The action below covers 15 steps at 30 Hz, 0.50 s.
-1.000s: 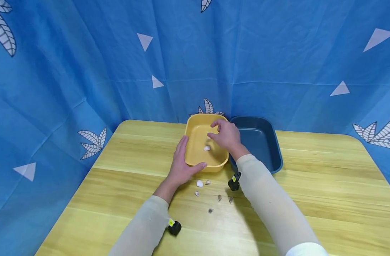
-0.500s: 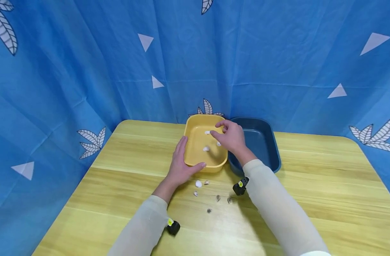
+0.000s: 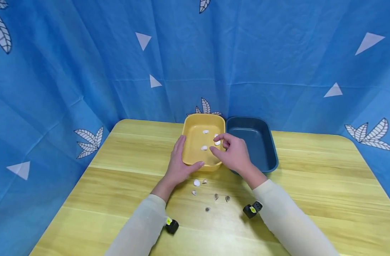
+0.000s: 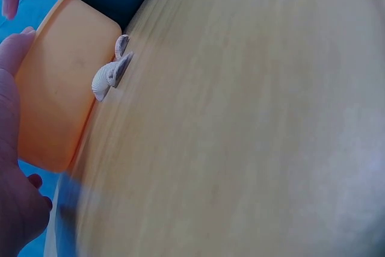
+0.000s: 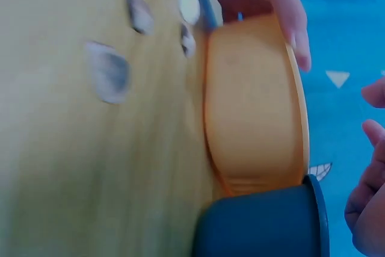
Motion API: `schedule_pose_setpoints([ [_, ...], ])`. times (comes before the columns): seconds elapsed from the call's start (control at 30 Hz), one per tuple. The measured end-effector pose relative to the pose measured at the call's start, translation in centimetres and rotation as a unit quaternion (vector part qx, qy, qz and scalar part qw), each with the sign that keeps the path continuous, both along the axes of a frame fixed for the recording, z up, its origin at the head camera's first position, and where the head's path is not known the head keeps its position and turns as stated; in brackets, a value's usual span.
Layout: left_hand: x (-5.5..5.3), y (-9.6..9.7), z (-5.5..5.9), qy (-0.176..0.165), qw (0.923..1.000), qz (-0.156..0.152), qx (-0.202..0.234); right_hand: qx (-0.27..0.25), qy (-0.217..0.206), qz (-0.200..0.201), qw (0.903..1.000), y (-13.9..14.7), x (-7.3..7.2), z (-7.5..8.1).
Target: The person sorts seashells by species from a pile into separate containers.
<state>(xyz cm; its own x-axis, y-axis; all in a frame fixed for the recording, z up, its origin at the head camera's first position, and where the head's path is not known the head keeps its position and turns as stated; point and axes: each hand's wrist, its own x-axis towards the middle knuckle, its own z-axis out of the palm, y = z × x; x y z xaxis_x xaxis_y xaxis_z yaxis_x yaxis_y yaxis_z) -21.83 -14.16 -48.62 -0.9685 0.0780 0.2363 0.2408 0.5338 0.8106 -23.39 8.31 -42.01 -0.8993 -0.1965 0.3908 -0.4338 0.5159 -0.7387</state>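
My left hand (image 3: 175, 167) rests against the near left corner of a yellow plastic basin (image 3: 188, 158), its fingers along the left wall and thumb at the front rim. Over the basin's right edge hovers my right hand (image 3: 236, 153), thumb and index finger apart with nothing visible between them. Inside the basin lie several pale seashells, among them a back shell (image 3: 206, 131), a middle shell (image 3: 204, 148) and a right shell (image 3: 217, 143) near my right fingertips. On the table before it are more seashells: a white shell (image 3: 196, 182), small brownish shells and darker ones like the grey shell (image 3: 216, 196).
A dark blue basin (image 3: 272, 156) stands right beside the yellow one. Both sit near the back edge of the wooden table (image 3: 326, 185), with a blue patterned curtain (image 3: 265, 53) hanging behind.
My right hand has drawn back toward me and to the right, its fingers parting from a pale shell at the basin's back. More shells inside now show. My left hand stays put.
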Motion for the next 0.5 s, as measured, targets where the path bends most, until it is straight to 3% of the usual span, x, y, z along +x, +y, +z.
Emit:
schedule_pose_setpoints([
  [0.27, 0.0, 0.0, 0.2, 0.001, 1.0000, 0.003, -0.001, 0.008, 0.027, 0.041, 0.9987, 0.5, 3.9, -1.0],
  [0.5, 0.0, 0.1, 0.0, 0.006, 0.9999, 0.001, -0.008, 0.050, 0.029, 0.079, 0.9952, 0.1, 6.1, -2.8],
])
